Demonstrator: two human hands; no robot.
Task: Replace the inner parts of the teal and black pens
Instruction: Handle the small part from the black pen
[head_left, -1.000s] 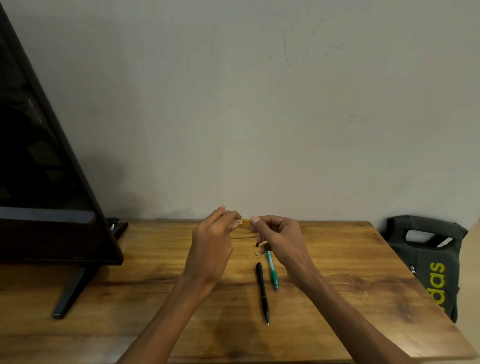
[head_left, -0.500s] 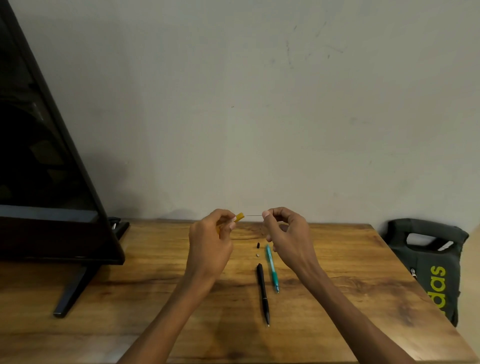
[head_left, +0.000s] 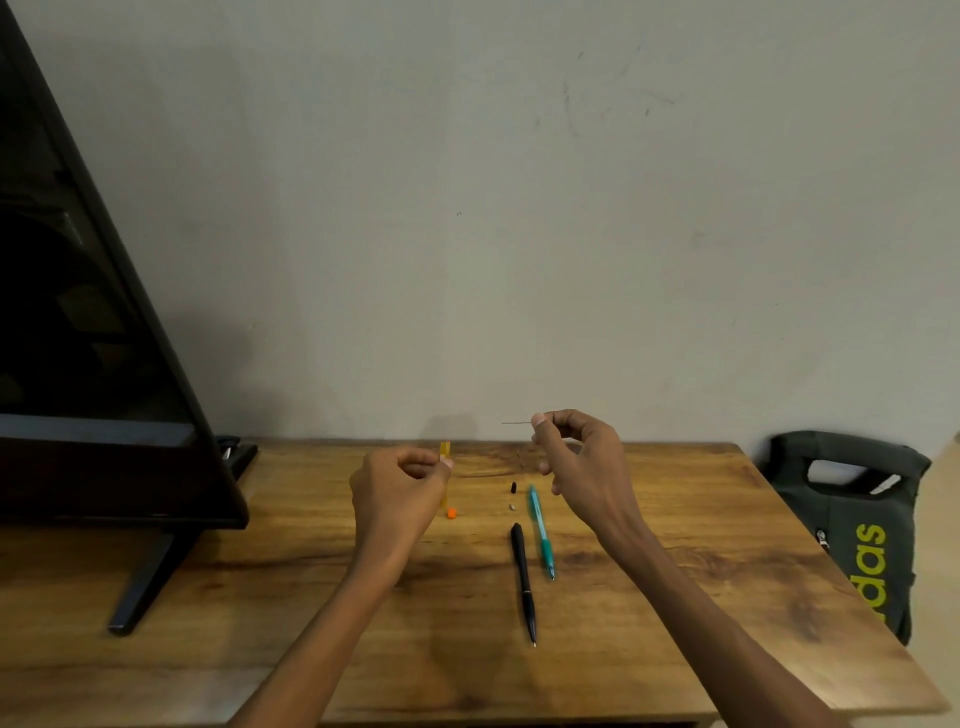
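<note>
**Lead drawn, pens waiting**

Teal pen and black pen: flat on table, side by side, at 6 o'clock of right hand. Right hand: pinching thin lead. Left hand: gripping yellow tube. Orange cap, two tiny parts at 12 o'clock of black pen. Risk: lead snapping under tight pinch; loose parts rolling off.

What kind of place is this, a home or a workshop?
Probably a room in a home. A flat-screen television stands on a wooden table against a plain painted wall, and a sports bag sits beside the table. No workshop tools are in view.
</note>
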